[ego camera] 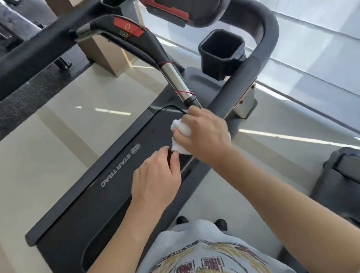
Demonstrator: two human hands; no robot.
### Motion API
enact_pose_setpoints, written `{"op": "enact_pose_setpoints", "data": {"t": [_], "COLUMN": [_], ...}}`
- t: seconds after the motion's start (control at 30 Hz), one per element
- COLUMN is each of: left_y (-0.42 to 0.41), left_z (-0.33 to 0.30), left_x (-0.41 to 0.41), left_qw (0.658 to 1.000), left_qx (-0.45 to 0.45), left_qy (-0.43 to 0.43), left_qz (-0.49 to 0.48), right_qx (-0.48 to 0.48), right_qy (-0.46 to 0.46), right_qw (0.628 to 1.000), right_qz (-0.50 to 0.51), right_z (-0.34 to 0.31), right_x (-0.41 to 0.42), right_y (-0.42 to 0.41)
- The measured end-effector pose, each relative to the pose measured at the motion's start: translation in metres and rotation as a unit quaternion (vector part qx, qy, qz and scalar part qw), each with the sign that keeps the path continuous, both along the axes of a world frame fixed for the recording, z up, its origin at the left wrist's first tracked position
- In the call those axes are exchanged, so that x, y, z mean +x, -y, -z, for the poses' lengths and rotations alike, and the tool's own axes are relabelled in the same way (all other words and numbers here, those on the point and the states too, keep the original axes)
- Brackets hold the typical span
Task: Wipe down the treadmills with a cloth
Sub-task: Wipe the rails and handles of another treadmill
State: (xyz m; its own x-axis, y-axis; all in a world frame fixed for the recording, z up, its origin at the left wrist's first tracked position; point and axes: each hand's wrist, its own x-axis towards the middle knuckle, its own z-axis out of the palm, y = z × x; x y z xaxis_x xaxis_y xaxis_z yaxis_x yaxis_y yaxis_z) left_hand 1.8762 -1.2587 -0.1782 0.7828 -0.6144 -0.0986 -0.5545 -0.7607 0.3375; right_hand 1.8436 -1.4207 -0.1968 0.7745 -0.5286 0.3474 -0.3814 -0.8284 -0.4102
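A dark treadmill [102, 195] stretches from bottom left toward the centre, with a black handlebar [137, 43] that ends in a chrome grip [177, 82] wound with red cord. My right hand [204, 135] grips a bunched white cloth [180, 134] around the lower end of that bar, just below the chrome part. My left hand [155, 178] sits right under it, fingers and thumb curled round a small dark object that is mostly hidden beneath the cloth.
A black cup holder [222, 53] and a thick padded side rail [246, 65] stand just beyond my hands. The console [176, 6] is at the top. Another machine [346, 185] sits at the right. Pale glossy floor [40, 142] lies to the left.
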Motion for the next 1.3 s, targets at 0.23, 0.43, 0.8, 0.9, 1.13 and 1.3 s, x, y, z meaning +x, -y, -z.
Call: {"op": "enact_pose_setpoints", "data": {"t": [0.23,0.43,0.8,0.9,1.13,1.3], "left_y": [-0.009,-0.014,-0.006,0.003,0.067,0.096], "left_z": [-0.003,0.0,0.009,0.01,0.013,0.032], "left_x": [0.002,0.002,0.002,-0.004,-0.016,-0.029], "left_qw": [0.997,0.998,0.996,0.994,0.972,0.944], "left_qx": [-0.047,-0.025,-0.082,-0.064,-0.11,-0.042], "left_qy": [-0.042,-0.012,0.005,0.04,0.062,0.21], "left_qz": [0.043,0.057,-0.019,-0.078,-0.198,-0.253], "right_qx": [0.014,0.006,-0.062,-0.054,-0.036,-0.037], "right_qy": [-0.045,-0.071,-0.055,-0.022,0.019,0.019], "right_qw": [0.997,0.994,0.989,0.983,0.96,0.949], "right_qz": [-0.067,0.084,-0.124,-0.176,-0.276,-0.313], "right_z": [-0.008,-0.02,-0.008,-0.001,0.003,0.0], "right_x": [-0.01,0.004,0.015,0.015,0.023,0.023], "right_y": [-0.003,0.098,0.024,0.037,0.065,0.125]}}
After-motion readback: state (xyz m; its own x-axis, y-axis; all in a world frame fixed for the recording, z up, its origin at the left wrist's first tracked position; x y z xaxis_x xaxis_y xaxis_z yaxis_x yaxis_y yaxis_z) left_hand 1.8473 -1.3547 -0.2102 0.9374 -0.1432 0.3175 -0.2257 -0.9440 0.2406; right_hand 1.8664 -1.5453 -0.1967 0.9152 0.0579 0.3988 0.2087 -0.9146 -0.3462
